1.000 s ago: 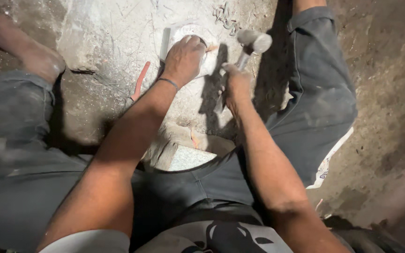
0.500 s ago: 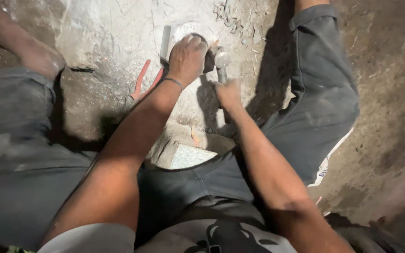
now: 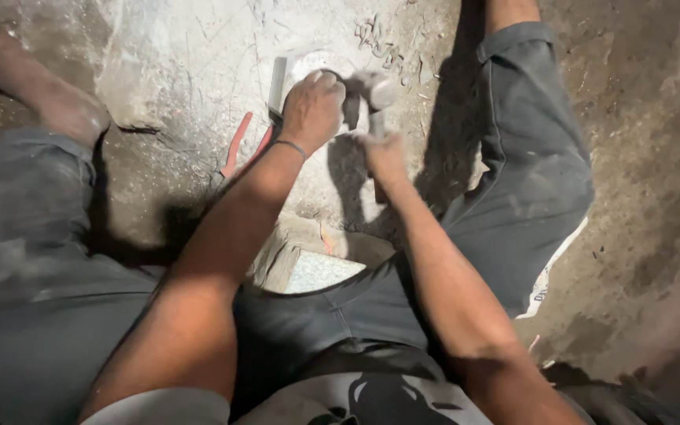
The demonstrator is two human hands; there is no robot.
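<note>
Gripping a chisel (image 3: 338, 77), the left hand (image 3: 312, 110) is being kept fisted tight on top of a round pale patch (image 3: 320, 63) in the stone slab (image 3: 182, 71); most of the chisel is hidden inside the fist, so its tip cannot be told. The fist is being pressed low against the stone, judged to be steadying the tool where the cut is being made. A thin band (image 3: 289, 145) is being worn at that wrist.

The right hand (image 3: 383, 153) is being closed around the handle of a hammer (image 3: 375, 93), whose blurred grey head is being held just beside the left fist, at the chisel's upper end. The handle is being gripped well below the head, likely for swing. Motion blur is being shown on head and hand.

The slab is being straddled between 2 legs in dusty grey trousers (image 3: 529, 181), judged to be pinning it and keeping the work close to the body. A bare foot (image 3: 57, 106) is being rested at the slab's left edge.

The round patch is looking lighter and smoother than the rough, scratched grey stone around it, with white dust and small chips (image 3: 379, 35) being scattered just above and right of it. A flat grey metal bar (image 3: 278, 75) is being left touching the patch's left side, and a red-handled tool (image 3: 238, 145) is lying just below it on the slab. A smaller cut block (image 3: 316, 271) is sitting near the lap, apart from the hands.
</note>
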